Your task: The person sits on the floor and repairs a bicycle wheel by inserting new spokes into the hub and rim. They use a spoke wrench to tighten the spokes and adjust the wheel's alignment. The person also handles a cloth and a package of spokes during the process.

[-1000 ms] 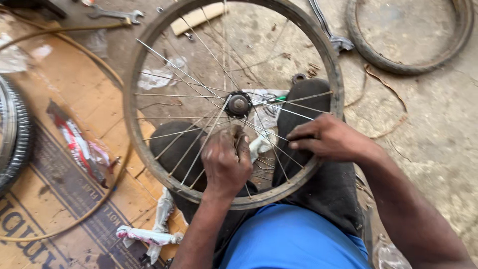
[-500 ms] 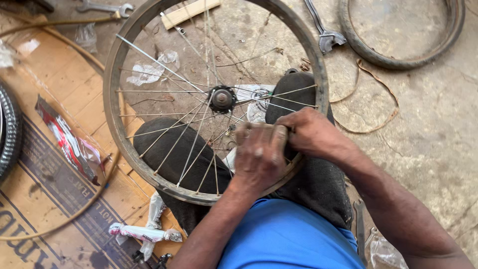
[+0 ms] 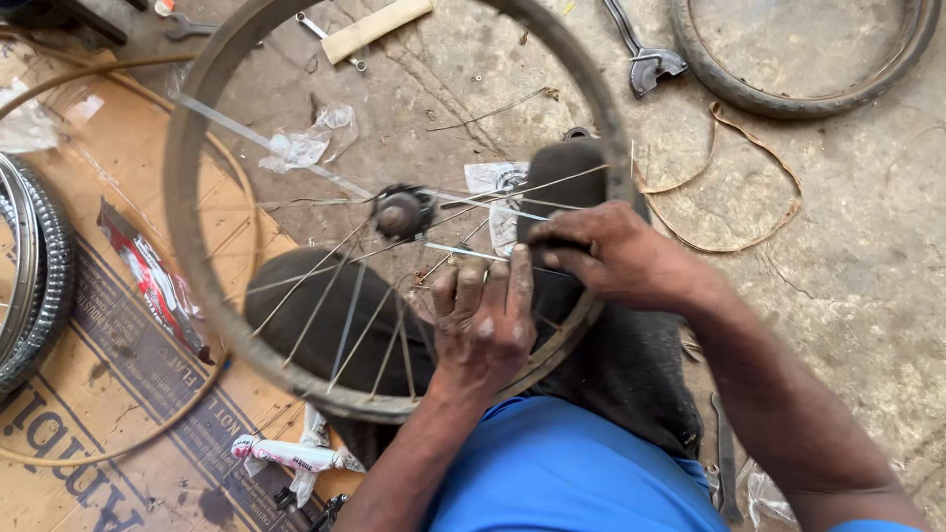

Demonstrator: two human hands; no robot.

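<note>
A bare bicycle wheel rim (image 3: 187, 246) with thin metal spokes and a dark hub (image 3: 399, 212) rests tilted over my knees. My left hand (image 3: 481, 330) reaches up through the lower spokes, its fingers curled around several of them near the rim's lower right. Beside it, my right hand (image 3: 606, 258) pinches a spoke close to the rim's right side. The two hands almost touch. What the fingertips hold besides spokes is hidden.
Flattened cardboard (image 3: 89, 394) covers the floor at left, with a tyre (image 3: 34, 276) at its edge. A loose tyre (image 3: 788, 94) lies at top right on the concrete. A spanner (image 3: 192, 28), a wooden block (image 3: 379, 28), a metal tool (image 3: 645, 59) and plastic wrappers lie about.
The wheel has tipped and shifted, its hub now left of my hands. My left hand has slid right along the spokes toward my right hand, which stays at the rim's right side.
</note>
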